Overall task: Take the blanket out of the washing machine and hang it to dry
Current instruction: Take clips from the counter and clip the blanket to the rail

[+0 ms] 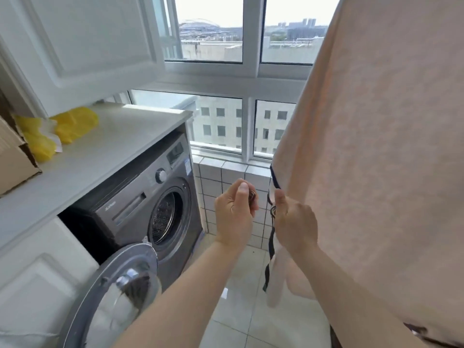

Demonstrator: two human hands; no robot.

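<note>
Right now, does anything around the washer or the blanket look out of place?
The washing machine door hangs wide open, jutting toward the person. The blanket already hangs at right. Its dark-trimmed edge is bunched in the right hand. Nothing looks spilled or damaged.

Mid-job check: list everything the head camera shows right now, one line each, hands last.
blanket: one, pale peach with dark edge trim, hanging at right
washing machine: one, grey, under the counter, drum looks empty
machine door: one, silver-rimmed, swung open at lower left
counter: one, white, above the machine
yellow bags: a few, on the counter
cardboard box: one, brown, far left
windows: white frames, buildings outside
left hand: pinching a small clip-like object
right hand: gripping the blanket's trimmed edge
</note>
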